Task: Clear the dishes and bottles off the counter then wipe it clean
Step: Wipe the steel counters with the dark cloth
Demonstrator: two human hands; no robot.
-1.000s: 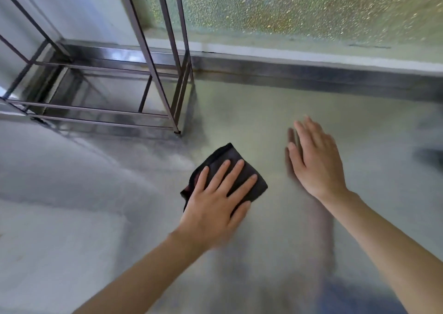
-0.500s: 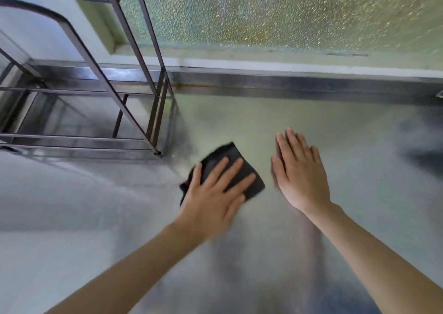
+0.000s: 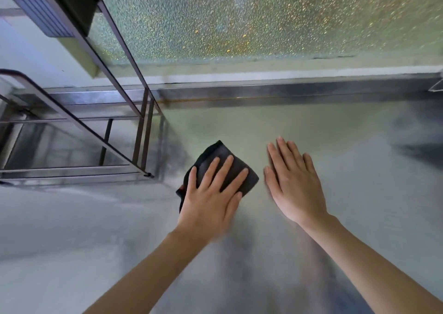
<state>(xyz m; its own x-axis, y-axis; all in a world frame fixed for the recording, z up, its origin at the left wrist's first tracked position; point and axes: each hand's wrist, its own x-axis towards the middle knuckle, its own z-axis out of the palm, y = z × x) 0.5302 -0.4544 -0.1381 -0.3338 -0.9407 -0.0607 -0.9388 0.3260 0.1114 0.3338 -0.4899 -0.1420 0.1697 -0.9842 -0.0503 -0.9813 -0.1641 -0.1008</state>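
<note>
A dark folded cloth is pressed flat by the left hand with spread fingers; the right hand is laid flat on the steel surface beside it; a metal wire rack is seen to the left.

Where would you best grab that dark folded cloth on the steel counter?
Probably its far corner, pinched from the far side: the dark folded cloth lies flat, and only that end shows past the left hand pressing it.

The left hand lies flat, fingers spread, pressing a dark folded cloth onto the brushed stainless-steel counter. Just beside the cloth, the right hand rests palm-down on the metal, fingers straight and together. A dark metal wire rack stands at the left, near the cloth. Pebbled frosted glass runs behind the counter.
</note>
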